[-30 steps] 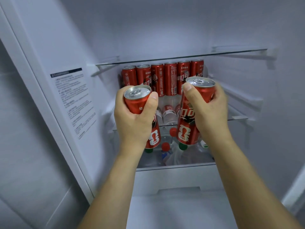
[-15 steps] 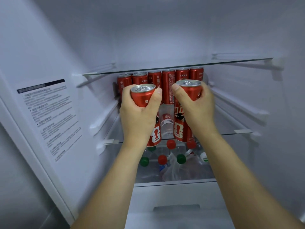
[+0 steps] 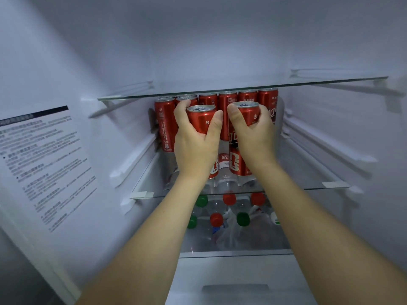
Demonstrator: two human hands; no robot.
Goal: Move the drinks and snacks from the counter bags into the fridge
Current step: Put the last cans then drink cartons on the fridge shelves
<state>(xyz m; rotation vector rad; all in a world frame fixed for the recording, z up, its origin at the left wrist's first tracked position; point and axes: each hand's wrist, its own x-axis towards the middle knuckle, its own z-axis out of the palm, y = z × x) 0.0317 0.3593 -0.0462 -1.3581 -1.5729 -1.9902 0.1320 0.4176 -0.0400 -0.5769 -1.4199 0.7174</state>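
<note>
Inside the open fridge, my left hand (image 3: 195, 146) grips a tall red cola can (image 3: 200, 121) and my right hand (image 3: 253, 137) grips a second red cola can (image 3: 246, 113). Both cans stand upright, side by side over the middle glass shelf (image 3: 308, 183), just in front of a back row of several red cans (image 3: 229, 100). Whether their bases touch the shelf is hidden by my hands and wrists.
An upper glass shelf (image 3: 319, 81) runs close above the can tops. Below the middle shelf lie water bottles with red and green caps (image 3: 229, 198) and a plastic bag (image 3: 229, 230). A white drawer (image 3: 233, 280) sits underneath. A printed label (image 3: 44, 161) covers the left wall.
Both hands carried their cans deeper into the fridge, over the middle shelf, up to the back row of cans. My view moved closer in.
</note>
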